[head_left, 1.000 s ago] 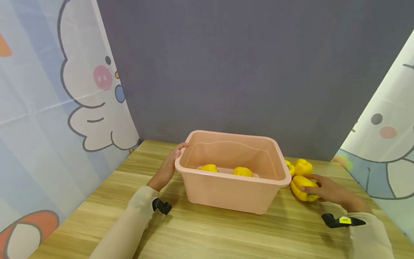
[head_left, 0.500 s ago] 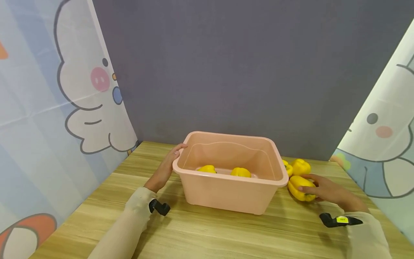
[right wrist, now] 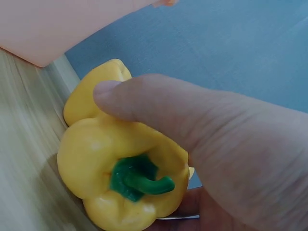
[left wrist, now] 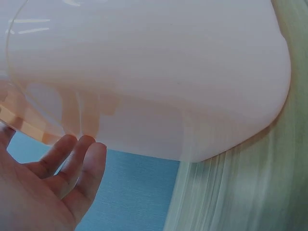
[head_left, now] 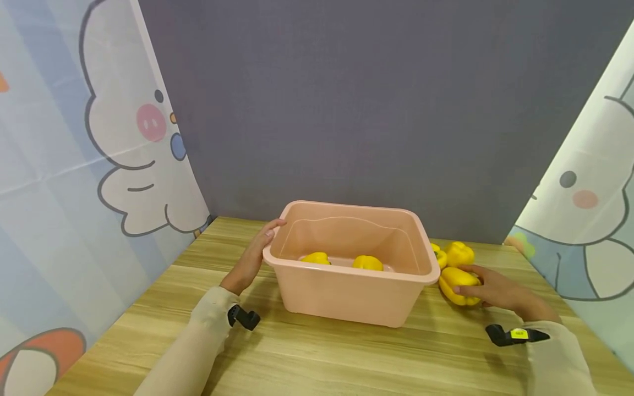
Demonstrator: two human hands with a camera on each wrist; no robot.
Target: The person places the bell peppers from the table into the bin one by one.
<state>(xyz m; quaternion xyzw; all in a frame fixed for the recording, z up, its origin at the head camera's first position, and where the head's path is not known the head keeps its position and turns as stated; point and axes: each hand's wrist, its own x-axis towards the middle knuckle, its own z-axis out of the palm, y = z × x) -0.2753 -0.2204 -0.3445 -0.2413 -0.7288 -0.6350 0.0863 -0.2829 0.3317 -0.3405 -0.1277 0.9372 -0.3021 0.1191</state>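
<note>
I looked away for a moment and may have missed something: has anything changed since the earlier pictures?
Apart from a slight shift of the whole head view, nothing visibly moved, and nothing was taken hold of or let go. As before, the right hand holds a yellow pepper, the left hand touches the pink tub, and two other peppers show inside.

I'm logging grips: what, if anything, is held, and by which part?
The right hand holds a yellow pepper by the sides near its stem; the left hand touches the tub's rim.
</note>
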